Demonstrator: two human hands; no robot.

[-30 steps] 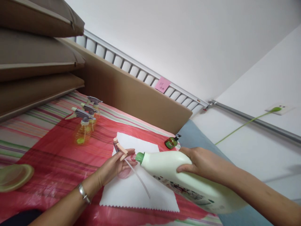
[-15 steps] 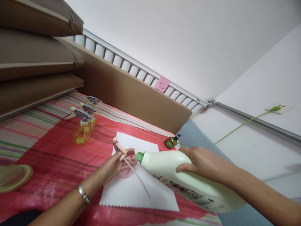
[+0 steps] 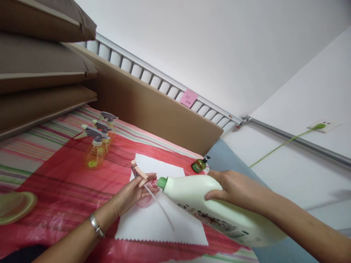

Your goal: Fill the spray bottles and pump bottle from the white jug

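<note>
My right hand [image 3: 230,188] grips a large pale green detergent bottle [image 3: 189,186], tipped so its green spout [image 3: 162,183] points left. That spout meets the mouth of a small clear pink bottle [image 3: 144,201], which stands on a white zigzag-edged cloth [image 3: 161,232]. My left hand [image 3: 135,193] is closed around the pink bottle's neck. The same hand holds a peach trigger sprayer head [image 3: 139,172], whose thin clear tube [image 3: 163,212] hangs down to the right. Liquid passing between the bottles cannot be made out.
Several yellow spray bottles [image 3: 94,157] with grey triggers stand at the left. A green pump bottle [image 3: 199,165] is behind the detergent bottle. A yellowish round lid or dish [image 3: 18,207] lies at far left. Stacked brown cushions [image 3: 46,58] and a brown board [image 3: 159,109] border the red-covered surface [image 3: 63,190].
Both hands and the bottles keep almost the same pose. The whole view has shifted very slightly.
</note>
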